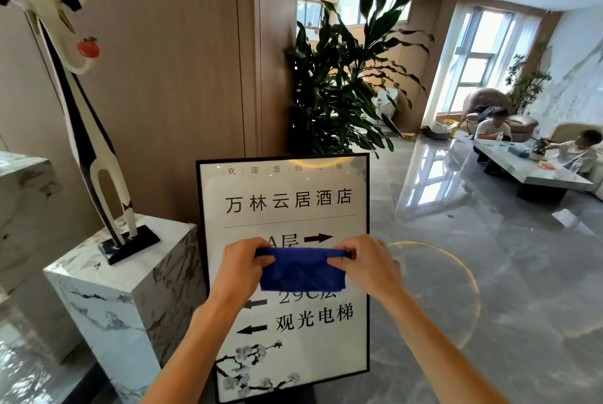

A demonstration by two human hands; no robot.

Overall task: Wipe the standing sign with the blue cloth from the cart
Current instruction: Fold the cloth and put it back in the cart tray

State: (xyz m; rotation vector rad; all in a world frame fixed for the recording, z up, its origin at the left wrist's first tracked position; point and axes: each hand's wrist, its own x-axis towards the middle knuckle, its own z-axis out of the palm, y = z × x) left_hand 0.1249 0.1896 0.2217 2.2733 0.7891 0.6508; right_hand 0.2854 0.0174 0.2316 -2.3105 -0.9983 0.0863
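Note:
The standing sign [287, 207] is a tall white panel in a black frame with dark lettering, arrows and a blossom print at its foot; it stands straight in front of me. A folded blue cloth [301, 269] hangs in front of the sign's middle, stretched between both hands. My left hand [243, 268] pinches its left top edge, and my right hand [367, 265] pinches its right top edge. The cloth covers part of the lettering. Whether it touches the panel I cannot tell. No cart is in view.
A marble pedestal [124, 289] carrying a tall bird sculpture [81, 129] stands left of the sign. A large potted plant [346, 77] rises behind it. On the glossy floor [489, 273] to the right, two seated people sit at a low table [535, 172].

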